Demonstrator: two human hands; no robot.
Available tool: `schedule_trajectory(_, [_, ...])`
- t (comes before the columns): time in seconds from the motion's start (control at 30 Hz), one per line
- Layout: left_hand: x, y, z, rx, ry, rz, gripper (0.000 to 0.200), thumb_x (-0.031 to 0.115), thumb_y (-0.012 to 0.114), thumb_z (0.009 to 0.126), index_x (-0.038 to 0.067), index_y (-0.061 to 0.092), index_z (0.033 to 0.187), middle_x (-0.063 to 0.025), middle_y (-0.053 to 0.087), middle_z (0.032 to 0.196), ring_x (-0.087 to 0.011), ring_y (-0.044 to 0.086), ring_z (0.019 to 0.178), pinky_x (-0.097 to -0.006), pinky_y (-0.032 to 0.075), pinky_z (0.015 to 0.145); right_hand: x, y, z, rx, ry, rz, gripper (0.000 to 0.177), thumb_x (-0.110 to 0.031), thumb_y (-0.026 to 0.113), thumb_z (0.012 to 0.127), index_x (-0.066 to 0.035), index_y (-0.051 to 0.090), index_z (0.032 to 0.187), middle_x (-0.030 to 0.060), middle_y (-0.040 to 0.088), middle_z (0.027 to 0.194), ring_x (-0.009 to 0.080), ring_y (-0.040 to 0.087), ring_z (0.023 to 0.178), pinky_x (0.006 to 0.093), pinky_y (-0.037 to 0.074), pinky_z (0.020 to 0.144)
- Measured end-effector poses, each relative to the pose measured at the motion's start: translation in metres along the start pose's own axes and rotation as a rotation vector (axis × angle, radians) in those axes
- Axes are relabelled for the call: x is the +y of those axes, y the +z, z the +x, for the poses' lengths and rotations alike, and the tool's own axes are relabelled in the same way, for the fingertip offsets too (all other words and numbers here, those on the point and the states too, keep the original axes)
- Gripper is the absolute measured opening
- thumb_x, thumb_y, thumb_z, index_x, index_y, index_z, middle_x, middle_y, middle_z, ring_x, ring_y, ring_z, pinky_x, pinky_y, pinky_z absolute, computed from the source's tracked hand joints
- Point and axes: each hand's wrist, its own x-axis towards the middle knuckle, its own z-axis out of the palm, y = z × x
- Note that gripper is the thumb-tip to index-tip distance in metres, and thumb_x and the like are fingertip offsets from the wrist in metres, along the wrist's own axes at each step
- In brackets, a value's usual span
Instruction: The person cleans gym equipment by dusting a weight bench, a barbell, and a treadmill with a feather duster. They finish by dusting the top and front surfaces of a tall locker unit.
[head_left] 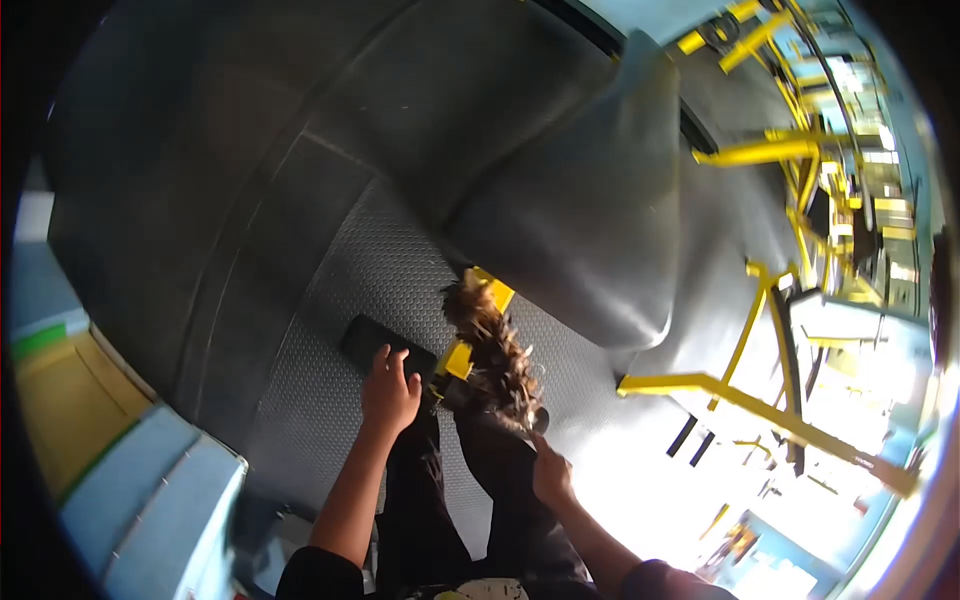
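My right hand is closed around the handle end of a brown feather duster. The duster's feathers reach away from me, over a yellow metal frame part and up to the underside of a large black padded cushion. My left hand holds nothing, its fingers apart, and overlaps the near side of a dark flat pad close to the floor. My legs in dark trousers show below the duster.
Textured black flooring spreads around my feet. Yellow gym machine frames stand to the right, with more equipment behind them. A blue wall base with a tan panel lies at the left. Bright glare covers the lower right floor.
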Motion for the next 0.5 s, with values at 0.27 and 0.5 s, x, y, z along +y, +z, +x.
schedule_trajectory(0.27, [0.214, -0.032, 0.09, 0.115, 0.447, -0.291, 0.009, 0.004, 0.064, 0.087, 0.008, 0.058, 0.093, -0.0101, 0.063, 0.088, -0.0287, 0.062, 0.075, -0.0399, 0.051, 0.064, 0.079, 0.027, -0.028, -0.148, 0.33, 0.809, 0.052, -0.012, 0.046, 0.095, -0.011, 0.044, 0.147, 0.0248, 0.056, 0.134, 0.0367, 0.053, 0.128, 0.0401, 0.043, 0.104])
schedule_trajectory(0.5, [0.397, 0.022, 0.157, -0.047, 0.874, -0.075, 0.019, 0.018, 0.068, 0.093, 0.004, 0.059, 0.084, 0.0008, 0.045, 0.061, -0.0073, 0.041, 0.056, -0.0266, 0.035, 0.051, 0.028, 0.051, 0.147, 0.165, -0.119, 1.262, 0.054, -0.006, 0.044, 0.094, -0.003, 0.041, 0.148, 0.0165, 0.066, 0.113, 0.0187, 0.063, 0.098, 0.0307, 0.049, 0.085])
